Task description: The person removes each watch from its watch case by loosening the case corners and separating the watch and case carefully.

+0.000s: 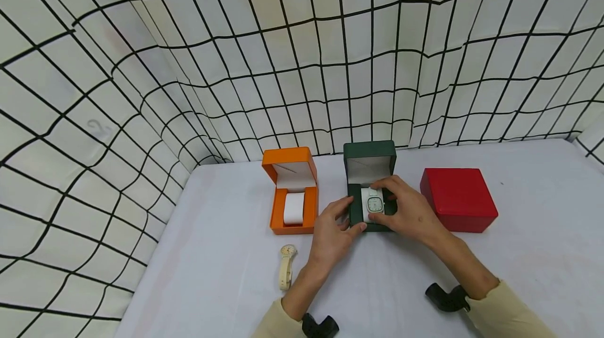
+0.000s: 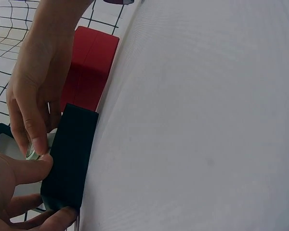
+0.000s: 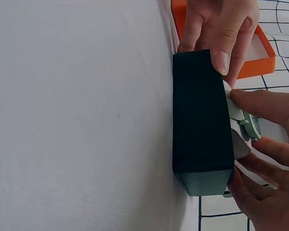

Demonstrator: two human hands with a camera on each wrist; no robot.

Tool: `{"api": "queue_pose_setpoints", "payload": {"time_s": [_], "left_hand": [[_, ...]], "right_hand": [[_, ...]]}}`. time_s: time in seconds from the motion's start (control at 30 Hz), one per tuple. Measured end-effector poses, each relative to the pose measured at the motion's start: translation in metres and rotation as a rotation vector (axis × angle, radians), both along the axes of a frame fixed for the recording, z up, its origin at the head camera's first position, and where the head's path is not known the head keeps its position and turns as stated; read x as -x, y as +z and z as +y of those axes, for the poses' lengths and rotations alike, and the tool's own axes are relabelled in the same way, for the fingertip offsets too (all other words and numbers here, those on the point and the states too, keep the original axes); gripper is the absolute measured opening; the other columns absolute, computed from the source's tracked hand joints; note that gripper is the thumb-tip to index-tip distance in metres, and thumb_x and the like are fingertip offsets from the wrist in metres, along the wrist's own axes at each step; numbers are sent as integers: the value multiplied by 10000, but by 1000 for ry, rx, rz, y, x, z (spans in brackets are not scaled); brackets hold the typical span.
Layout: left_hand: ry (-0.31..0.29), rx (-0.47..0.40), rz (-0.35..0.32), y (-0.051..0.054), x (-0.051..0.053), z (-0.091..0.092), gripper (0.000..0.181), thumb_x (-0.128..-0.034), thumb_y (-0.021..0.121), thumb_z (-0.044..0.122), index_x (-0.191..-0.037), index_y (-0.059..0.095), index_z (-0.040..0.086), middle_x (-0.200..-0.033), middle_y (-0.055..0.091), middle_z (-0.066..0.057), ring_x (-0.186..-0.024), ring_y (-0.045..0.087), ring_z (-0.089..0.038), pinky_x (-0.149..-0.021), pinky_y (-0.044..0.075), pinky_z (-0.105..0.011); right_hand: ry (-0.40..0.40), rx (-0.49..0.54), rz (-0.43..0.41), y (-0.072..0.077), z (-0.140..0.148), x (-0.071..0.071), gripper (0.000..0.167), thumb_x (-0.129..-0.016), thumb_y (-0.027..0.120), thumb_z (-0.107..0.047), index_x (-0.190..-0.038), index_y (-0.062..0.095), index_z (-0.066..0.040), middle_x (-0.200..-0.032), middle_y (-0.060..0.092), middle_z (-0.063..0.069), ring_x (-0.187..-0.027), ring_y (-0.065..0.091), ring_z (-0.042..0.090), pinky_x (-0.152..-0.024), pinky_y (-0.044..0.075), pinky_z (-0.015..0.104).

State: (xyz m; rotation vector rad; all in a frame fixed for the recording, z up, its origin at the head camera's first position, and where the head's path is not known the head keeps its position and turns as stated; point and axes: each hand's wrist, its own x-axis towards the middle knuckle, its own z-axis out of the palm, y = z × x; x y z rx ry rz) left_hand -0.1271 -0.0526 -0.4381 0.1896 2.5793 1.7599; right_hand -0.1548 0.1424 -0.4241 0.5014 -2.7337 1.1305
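A dark green watch box (image 1: 355,209) stands with its lid raised at the middle of the table. Inside it, a watch (image 1: 375,204) with a pale green face and light strap sits round a white cushion. My right hand (image 1: 415,213) pinches the watch at top and bottom between fingers and thumb. The left hand (image 1: 331,234) grips the box's left front corner, its thumb on the front rim and fingers along the side. In the right wrist view, the watch (image 3: 251,126) tilts up above the box's front wall (image 3: 202,113). The cushion is partly hidden by the fingers.
Left of the green box is an open orange watch box (image 1: 278,207) with a white cushion. A closed red box (image 1: 460,196) lies to the right. A cream watch (image 1: 286,267) rests near my left forearm. Black-grid netting (image 1: 349,71) borders the white table.
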Motion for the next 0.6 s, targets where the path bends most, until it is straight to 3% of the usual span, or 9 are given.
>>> {"api": "queue_pose_setpoints", "payload": {"time_s": [0.6], "left_hand": [[-6,-10,-9,2,-1,0,634,-869,833,57,-1456,592,43,-1505,554,-184,-1365,603,-343,-998,570,-342]], "right_hand": [[29,129,-13,7,1,-1,591,-788,895,-71,-1306,612,-37,-1273,618,155,-1050,706,324,-944,610,494]]}}
